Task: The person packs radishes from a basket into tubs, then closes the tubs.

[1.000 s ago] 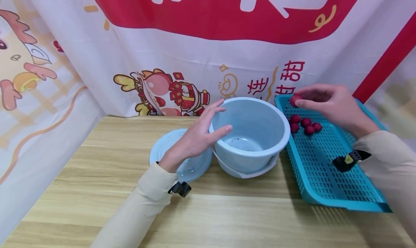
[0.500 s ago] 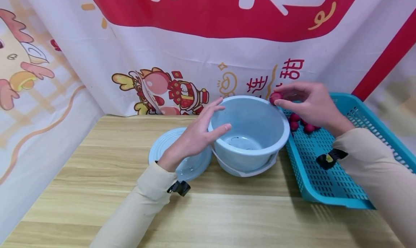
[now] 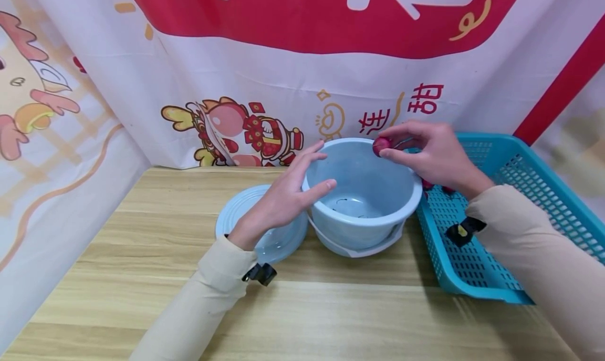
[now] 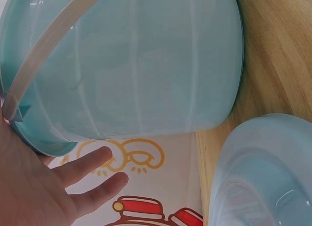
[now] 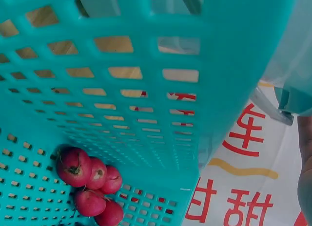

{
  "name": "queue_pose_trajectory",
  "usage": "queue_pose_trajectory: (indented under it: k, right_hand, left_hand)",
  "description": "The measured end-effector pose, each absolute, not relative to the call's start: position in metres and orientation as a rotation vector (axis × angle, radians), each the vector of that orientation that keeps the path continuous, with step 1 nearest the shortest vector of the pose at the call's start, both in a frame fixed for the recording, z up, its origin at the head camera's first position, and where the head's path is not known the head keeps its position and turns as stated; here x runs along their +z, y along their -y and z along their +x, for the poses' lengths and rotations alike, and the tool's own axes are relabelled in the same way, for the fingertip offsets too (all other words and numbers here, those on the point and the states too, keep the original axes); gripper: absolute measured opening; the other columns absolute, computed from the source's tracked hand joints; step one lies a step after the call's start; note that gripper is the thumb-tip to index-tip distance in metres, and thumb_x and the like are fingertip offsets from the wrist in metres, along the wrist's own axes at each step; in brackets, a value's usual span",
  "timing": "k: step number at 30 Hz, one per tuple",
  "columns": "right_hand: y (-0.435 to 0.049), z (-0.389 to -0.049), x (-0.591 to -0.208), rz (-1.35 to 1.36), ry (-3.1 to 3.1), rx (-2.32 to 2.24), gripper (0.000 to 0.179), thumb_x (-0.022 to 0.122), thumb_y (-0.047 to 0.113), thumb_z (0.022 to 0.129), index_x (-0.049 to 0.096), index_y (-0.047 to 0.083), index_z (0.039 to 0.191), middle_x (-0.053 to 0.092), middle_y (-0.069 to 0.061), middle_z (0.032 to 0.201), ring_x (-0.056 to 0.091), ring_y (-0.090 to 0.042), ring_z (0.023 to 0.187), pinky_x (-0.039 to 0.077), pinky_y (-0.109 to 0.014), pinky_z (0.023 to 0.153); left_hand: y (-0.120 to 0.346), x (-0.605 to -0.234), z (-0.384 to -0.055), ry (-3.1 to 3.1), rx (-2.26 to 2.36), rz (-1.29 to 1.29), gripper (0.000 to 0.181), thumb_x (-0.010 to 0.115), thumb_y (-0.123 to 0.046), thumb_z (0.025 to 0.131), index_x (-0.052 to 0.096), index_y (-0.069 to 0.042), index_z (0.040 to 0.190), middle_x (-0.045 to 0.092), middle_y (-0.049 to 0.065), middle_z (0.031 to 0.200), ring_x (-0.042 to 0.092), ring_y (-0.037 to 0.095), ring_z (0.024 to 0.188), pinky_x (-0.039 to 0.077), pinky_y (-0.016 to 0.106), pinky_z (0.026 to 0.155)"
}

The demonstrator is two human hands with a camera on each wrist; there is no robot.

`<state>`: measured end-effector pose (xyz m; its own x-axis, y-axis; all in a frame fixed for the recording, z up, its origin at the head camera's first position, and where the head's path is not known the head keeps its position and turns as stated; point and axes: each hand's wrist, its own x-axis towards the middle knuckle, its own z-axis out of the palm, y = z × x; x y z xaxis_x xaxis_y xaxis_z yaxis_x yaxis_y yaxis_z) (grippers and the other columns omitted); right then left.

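Note:
A round red radish (image 3: pixel 382 146) is pinched between the thumb and fingertips of my right hand (image 3: pixel 432 153), over the far right rim of a pale blue bucket (image 3: pixel 361 235). My left hand (image 3: pixel 290 193) lies along the bucket's left rim, fingers extended and spread, thumb reaching over the rim. In the left wrist view, the fingers (image 4: pixel 90 165) extend beside the bucket's outer wall, near the rim. Several more radishes (image 5: pixel 90 202) lie in a corner of the turquoise basket (image 3: pixel 437 256); in the head view the right hand mostly covers them.
A pale blue round lid (image 3: pixel 243 206) lies on the wooden table (image 3: pixel 156 235) left of the bucket, partly under my left hand. The bucket's white handle (image 3: pixel 352 253) hangs down at its front. A printed cloth (image 3: pixel 283 82) hangs behind the table.
My right hand has carried the radish left, from above the basket to the bucket's far right rim. The left hand has kept its place.

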<state>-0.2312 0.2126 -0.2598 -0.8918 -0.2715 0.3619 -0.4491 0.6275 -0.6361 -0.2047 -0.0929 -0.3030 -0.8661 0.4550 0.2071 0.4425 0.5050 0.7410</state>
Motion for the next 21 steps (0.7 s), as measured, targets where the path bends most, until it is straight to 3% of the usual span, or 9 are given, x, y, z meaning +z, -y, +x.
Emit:
queue_pose_trajectory:
  k: [15,21]
  right_hand:
    - [-0.2030,-0.2331,-0.2657,0.612,2.692,1.069,0.049,0.091,0.024,0.085,0.076,0.019,0.132,0.076,-0.008,0.123,0.068,-0.025,0.110,0.054,-0.013,0.079]
    - [-0.2028,-0.2331,-0.2677,0.608,2.718,1.045,0.049,0.090,0.027,0.086,0.076,0.019,0.132,0.076,-0.010,0.125,0.068,-0.027,0.112,0.060,-0.028,0.082]
  left_hand:
    - [0.0944,-0.3025,-0.2051,-2.705,1.330,0.810,0.072,0.056,-0.057,0.101,0.039,-0.023,0.162,0.015,-0.018,0.178,0.019,0.018,0.166,0.026,0.068,0.128]
    - [0.0940,-0.3024,-0.2051,-2.696,1.335,0.808,0.072,0.056,-0.057,0.101,0.038,-0.023,0.163,0.014,-0.018,0.178,0.019,0.018,0.166,0.026,0.068,0.128]
